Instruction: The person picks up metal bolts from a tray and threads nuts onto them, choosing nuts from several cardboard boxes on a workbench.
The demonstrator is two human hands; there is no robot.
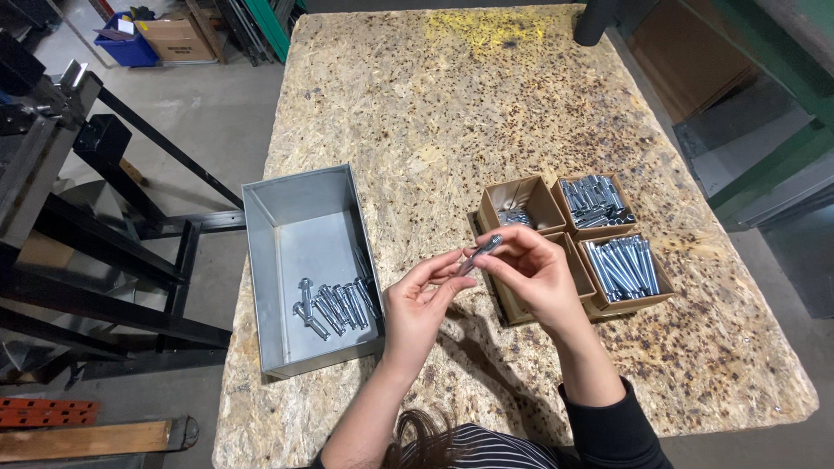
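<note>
At your nine o'clock on the chipboard table [539, 95] sits a grey metal bin [287, 227] with a small cluster of bolts [334, 306] lying in its near right corner. Your left hand [417, 304] hovers just right of the bin, fingers pinched on the lower end of a bolt [479, 254]. Your right hand [532, 271] closes thumb and fingertips round its upper end, so the bolt slants between both hands. At two o'clock, four cardboard boxes [608, 300] hold more bolts and small parts, partly hidden behind your right hand.
</note>
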